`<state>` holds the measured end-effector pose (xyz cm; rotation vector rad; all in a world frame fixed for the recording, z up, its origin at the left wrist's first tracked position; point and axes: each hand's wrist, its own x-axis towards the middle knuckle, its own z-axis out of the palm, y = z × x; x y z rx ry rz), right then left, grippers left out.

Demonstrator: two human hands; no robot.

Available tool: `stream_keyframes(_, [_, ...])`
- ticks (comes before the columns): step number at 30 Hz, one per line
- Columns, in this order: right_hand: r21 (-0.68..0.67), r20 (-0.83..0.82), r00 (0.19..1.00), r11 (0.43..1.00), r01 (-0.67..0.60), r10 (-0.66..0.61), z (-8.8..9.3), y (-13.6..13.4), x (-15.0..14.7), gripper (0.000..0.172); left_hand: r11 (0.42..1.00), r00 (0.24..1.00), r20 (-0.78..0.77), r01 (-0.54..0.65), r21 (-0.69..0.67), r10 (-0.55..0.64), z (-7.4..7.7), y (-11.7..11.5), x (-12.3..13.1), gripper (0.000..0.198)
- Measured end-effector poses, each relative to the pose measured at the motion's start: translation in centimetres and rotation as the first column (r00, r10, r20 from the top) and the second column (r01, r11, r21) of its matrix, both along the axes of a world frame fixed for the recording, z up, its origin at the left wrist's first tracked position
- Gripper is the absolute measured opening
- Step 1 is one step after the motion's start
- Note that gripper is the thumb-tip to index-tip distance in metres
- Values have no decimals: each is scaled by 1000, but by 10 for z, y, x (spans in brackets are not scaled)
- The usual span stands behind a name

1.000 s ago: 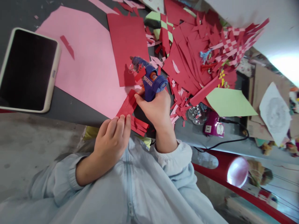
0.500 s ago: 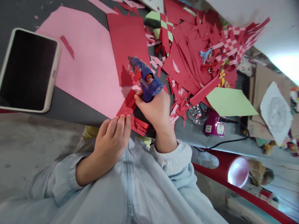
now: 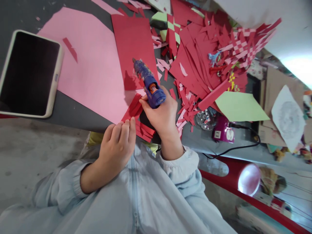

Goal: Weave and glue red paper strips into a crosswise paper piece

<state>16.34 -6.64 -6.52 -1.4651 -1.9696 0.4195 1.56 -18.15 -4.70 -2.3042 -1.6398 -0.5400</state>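
My right hand point(image 3: 162, 114) is wrapped round a blue glue gun point(image 3: 147, 83) whose nozzle points up and left over a dark red paper sheet point(image 3: 133, 42). A bundle of red paper strips point(image 3: 135, 112) lies at the table's near edge between my hands. My left hand point(image 3: 118, 143) has its fingers curled together and their tips press on the near end of those strips. A large pink paper sheet point(image 3: 90, 65) lies under the red sheet and the strips.
A tablet point(image 3: 28, 73) with a dark screen lies at the left. A heap of red paper offcuts and woven strips point(image 3: 209, 45) fills the right, beside a green sheet point(image 3: 237, 107). A purple device point(image 3: 223, 132) with a black cable sits at the table's right edge.
The glue gun has tilted and swung left in my right hand, so its nozzle now points further up-left. My left hand has stayed on the strips.
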Motion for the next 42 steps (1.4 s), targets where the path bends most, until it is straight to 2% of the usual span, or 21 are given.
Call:
stream_keyframes(7, [89, 34, 999, 996, -17, 14, -3, 0, -1, 22, 1000, 1000, 3, 10, -2, -10, 1, 0, 0, 29])
stream_keyframes(15, [46, 58, 998, 999, 27, -30, -9, 5, 3, 34, 999, 999, 29, 33, -39, -32, 0, 0, -3, 31])
stream_keyframes(21, [1, 59, 998, 1000, -4, 4, -7, 6, 3, 28, 996, 998, 36, 54, -76, -52, 6, 13, -12, 33])
stream_keyframes(25, [6, 41, 999, 1000, -11, 11, -9, 7, 3, 28, 975, 990, 133, 71, -210, -44, 13, 24, -17, 40])
stream_keyframes(28, [-12, 23, 1000, 1000, -16, 16, -9, 8, 3, 26, 968, 973, 229, 91, -235, -36, 13, 32, -22, 42])
stream_keyframes(31, [-50, 8, 1000, 998, -27, 28, -9, 9, 2, 26, 966, 966, 251, 118, -232, -58, 10, 40, -28, 39])
stream_keyframes(34, [-73, -4, 1000, 997, -32, 31, -10, 10, 2, 29, 946, 966, 234, 175, -272, -112, 10, 50, -34, 32])
stream_keyframes(39, [-81, -16, 999, 996, -39, 38, -13, 13, 2, 32, 905, 976, 109, 214, -368, -187, 14, 63, -44, 30])
stream_keyframes(42, [-87, -21, 999, 995, -49, 47, -14, 13, 1, 31, 908, 971, 80, 239, -345, -225, 13, 64, -48, 31])
